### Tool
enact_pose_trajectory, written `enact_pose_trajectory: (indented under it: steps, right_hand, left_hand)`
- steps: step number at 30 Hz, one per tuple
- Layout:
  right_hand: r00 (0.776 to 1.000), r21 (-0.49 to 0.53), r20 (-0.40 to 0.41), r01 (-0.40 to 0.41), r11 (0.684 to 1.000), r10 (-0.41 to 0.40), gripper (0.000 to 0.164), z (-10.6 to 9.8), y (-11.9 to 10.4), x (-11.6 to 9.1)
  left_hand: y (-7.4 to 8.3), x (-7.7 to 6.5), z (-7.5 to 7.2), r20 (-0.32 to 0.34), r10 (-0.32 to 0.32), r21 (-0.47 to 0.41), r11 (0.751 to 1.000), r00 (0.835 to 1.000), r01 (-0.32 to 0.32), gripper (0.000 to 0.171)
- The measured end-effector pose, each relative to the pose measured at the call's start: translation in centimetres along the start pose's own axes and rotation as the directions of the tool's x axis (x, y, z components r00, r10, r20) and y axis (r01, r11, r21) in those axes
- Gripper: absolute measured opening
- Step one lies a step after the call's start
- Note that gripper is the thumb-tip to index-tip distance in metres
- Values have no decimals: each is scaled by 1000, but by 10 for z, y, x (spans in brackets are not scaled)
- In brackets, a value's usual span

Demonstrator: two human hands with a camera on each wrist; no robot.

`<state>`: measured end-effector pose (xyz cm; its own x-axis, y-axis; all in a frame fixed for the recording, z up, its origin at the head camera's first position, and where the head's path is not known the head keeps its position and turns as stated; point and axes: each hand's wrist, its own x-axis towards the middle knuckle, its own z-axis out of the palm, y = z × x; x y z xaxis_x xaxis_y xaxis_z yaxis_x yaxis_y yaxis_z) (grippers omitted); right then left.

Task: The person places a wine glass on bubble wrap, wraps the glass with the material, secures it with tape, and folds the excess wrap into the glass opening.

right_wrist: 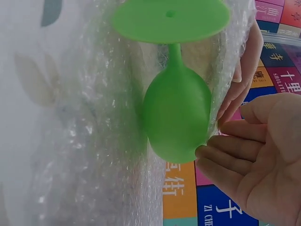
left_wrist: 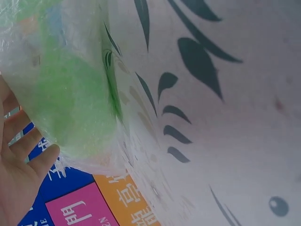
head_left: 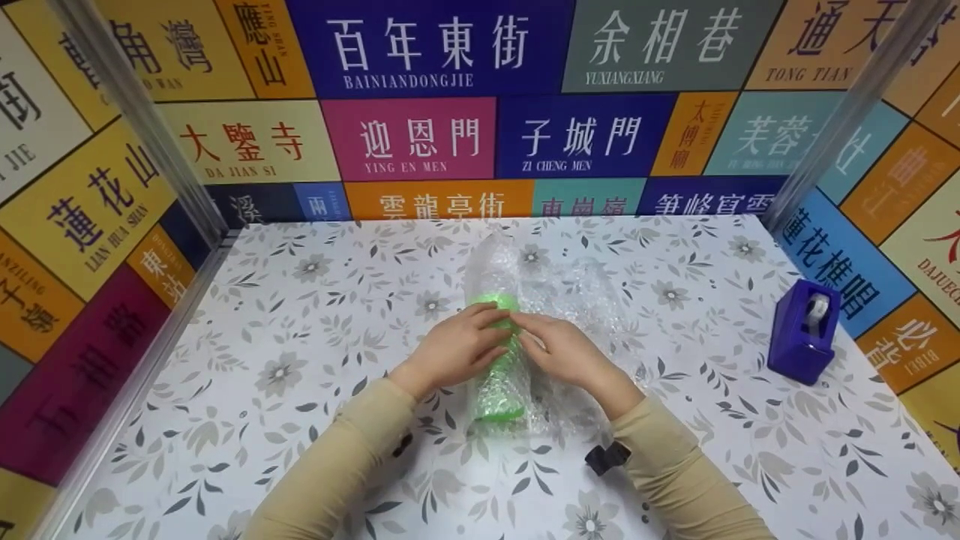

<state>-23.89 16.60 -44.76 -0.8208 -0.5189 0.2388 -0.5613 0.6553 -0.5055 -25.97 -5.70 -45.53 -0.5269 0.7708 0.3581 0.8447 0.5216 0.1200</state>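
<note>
A bright green goblet (right_wrist: 178, 113) with a round foot, thin stem and egg-shaped bowl lies on its side in clear bubble wrap (head_left: 491, 262). In the head view it shows green through the plastic, its foot towards me. My left hand (head_left: 457, 345) rests over the wrapped goblet from the left, fingers extended across its top. From the other side my right hand (head_left: 566, 352) leans in, and its fingertips meet the wrap near the left fingers. The right wrist view shows the right fingers (right_wrist: 230, 155) loosely extended beside the bowl. A loose sheet of wrap spreads to the right.
A purple tape dispenser (head_left: 804, 330) with a roll of clear tape stands at the table's right edge. The flower-patterned tabletop (head_left: 315, 427) is bounded at the back and sides by colourful sign-covered panels (head_left: 409, 139). A black wrist device (head_left: 607, 456) shows under the right sleeve.
</note>
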Motion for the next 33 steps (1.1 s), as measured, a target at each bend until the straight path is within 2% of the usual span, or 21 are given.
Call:
enact_pose_trajectory:
  steps: [5, 9, 13, 19, 24, 28, 33]
  right_hand:
    - [998, -87, 29, 50, 995, -48, 49, 2, 0, -1]
    - [997, -130, 50, 66, 989, -60, 49, 3, 0, -1]
    - [997, -153, 62, 62, 986, -53, 47, 3, 1, -2]
    - [997, -145, 52, 70, 987, -63, 47, 2, 5, -3]
    - [998, -119, 48, 56, 991, -51, 48, 1, 10, -6]
    - [998, -105, 51, 27, 994, -21, 48, -1, 12, -9]
    - [999, -73, 34, -6, 997, 9, 46, -2, 15, -11]
  left_hand:
    - [-5, -5, -1, -22, 10, -102, 995, 1000, -12, 31]
    - [-10, -9, -3, -34, 19, -139, 990, 999, -23, 31]
    - [-13, -12, -7, -23, 20, -139, 990, 1000, -23, 33]
    - [-24, -19, -8, -27, 21, -89, 996, 999, -24, 36]
    - [-30, -25, -5, -9, -19, -67, 998, 1000, 18, 43]
    - [-31, -26, -2, 29, -47, -61, 997, 998, 49, 47]
    - [-27, -22, 4, 42, -38, -77, 996, 998, 41, 49]
